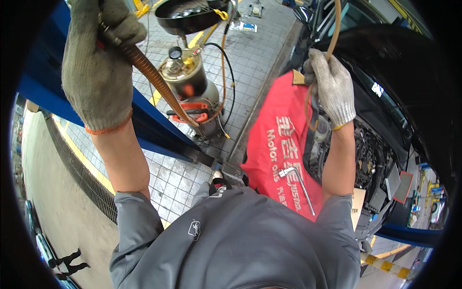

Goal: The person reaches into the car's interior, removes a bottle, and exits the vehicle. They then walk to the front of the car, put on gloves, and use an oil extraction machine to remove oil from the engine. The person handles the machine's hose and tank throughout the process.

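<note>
My left hand (98, 77), in a grey knit work glove, is raised at the upper left. Its fingers are wrapped round the end of a ribbed brown hose (150, 70) near a metal fitting. That hose runs down to a wheeled oil extractor (185, 79) with a gauge on top. My right hand (334, 89), in a paler glove, is closed on a thin tan tube (335, 36) above the edge of the open engine bay (363, 154). The tube rises out of view at the top, and a loop of it hangs below the hand.
A red fender cover (264, 130) drapes over the car's side; a chrome wrench (301, 185) lies on it. The raised black hood (414, 72) is at the right. A black drain pan (185, 21) tops the extractor. A blue lift post (149, 123) stands by my left arm.
</note>
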